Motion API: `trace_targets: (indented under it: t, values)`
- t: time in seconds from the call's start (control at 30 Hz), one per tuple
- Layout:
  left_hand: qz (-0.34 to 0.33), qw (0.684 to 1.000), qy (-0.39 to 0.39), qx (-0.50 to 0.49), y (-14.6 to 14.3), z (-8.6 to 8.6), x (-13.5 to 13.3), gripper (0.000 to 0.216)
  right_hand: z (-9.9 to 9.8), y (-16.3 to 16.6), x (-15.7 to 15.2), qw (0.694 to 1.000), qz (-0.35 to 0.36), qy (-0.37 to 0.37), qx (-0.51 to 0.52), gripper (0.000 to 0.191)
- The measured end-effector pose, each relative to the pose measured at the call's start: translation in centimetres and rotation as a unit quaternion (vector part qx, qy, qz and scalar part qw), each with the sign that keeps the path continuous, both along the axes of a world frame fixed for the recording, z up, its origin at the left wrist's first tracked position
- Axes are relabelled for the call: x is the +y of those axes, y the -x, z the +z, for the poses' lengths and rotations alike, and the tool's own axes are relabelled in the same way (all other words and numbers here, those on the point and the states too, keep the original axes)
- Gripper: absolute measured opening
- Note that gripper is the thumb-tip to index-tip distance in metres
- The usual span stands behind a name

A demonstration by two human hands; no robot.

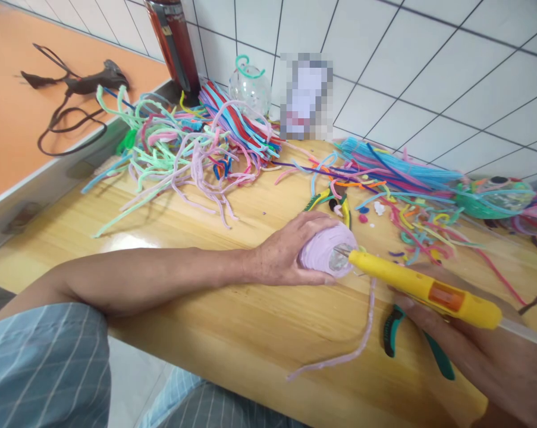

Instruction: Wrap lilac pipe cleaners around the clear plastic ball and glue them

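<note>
"Is the phone (310,98), far middle, readable?"
"Blurred into blocks."
"The flask (176,53), far left?"
"Cut off at the top."
"The lilac piece (318,251)?"
"Left side hidden by the left hand (286,252)."
"Near-right pliers (440,356)?"
"Partly covered by the right hand (462,351)."

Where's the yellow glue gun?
In the head view, right of centre: the right hand holds the yellow glue gun, its nozzle by the clear end of the lilac-wrapped piece in the left hand.
</note>
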State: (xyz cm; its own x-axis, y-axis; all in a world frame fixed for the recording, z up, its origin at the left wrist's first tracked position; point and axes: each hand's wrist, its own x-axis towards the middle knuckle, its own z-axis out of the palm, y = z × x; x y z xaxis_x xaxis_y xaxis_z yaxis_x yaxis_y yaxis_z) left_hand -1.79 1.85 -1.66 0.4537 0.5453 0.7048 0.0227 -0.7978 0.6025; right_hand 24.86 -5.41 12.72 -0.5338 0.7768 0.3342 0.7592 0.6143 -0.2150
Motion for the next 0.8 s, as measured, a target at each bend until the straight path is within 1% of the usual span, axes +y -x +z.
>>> trace_targets:
  t: [0.07,0.17,0.33,0.4,0.5,0.6,0.7,0.8]
  values:
    - [-0.001,1.000,-0.001,-0.003,-0.01,-0.04,0.04,0.104,0.02,-0.07,-0.05,1.000,-0.007,-0.005,0.002,0.026]
    - [-0.005,1.000,-0.002,-0.004,-0.01,-0.10,0.09,0.105,0.17,0.15,-0.12,1.000,-0.001,0.020,0.012,0.023]
    - [-0.002,1.000,0.010,0.007,0.01,-0.20,0.09,0.105,0.25,0.42,-0.14,0.998,-0.021,0.038,0.040,0.026]
    - [0.000,1.000,0.011,0.010,0.02,-0.20,0.05,0.105,0.29,0.33,-0.09,0.997,-0.024,0.058,0.037,0.026]
    - [-0.003,1.000,0.019,0.012,0.04,-0.12,0.01,0.105,0.26,0.11,-0.08,0.996,-0.034,0.077,0.034,0.020]
    - [-0.013,1.000,0.028,0.006,0.07,-0.02,0.01,0.107,-0.05,-0.18,-0.27,0.995,-0.055,0.072,0.043,0.015]
    - [-0.017,1.000,0.014,-0.005,0.07,0.03,0.05,0.109,-0.32,-0.39,-0.50,0.994,-0.059,0.078,0.038,0.020]
    - [-0.013,1.000,-0.001,-0.009,0.00,0.03,0.07,0.109,-0.08,-0.31,-0.57,0.994,-0.058,0.085,0.036,0.023]
